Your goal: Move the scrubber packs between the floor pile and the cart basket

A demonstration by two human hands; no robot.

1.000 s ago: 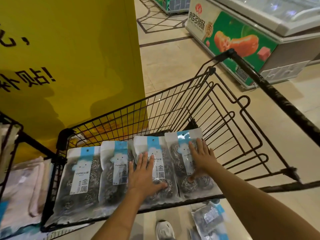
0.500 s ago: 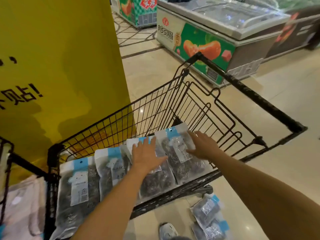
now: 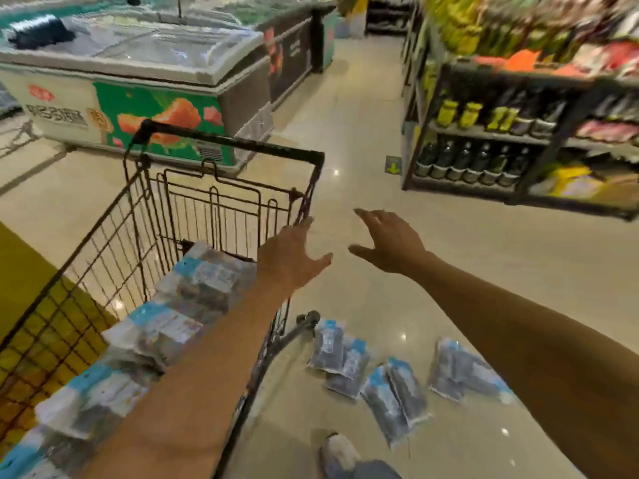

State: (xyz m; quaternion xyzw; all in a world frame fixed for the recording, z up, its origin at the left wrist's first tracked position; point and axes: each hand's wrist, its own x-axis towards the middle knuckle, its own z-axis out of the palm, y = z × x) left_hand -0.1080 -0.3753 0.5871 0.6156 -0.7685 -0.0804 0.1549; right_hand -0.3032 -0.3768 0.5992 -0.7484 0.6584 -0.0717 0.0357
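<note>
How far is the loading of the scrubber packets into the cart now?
Done: a row of scrubber packets lies in the shopping cart. In hand: nothing; left hand and right hand are open above the floor. Left: several packets on the floor.

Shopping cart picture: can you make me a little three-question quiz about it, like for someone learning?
1. True or false: both hands, the left hand and the right hand, hold nothing.
2. Where do the loose scrubber packs lie? A) on the floor B) on the freezer C) on the shelf
3. Fill in: the other packs lie in a row inside the ____.

Key: 1 true; 2 A; 3 cart.
</note>
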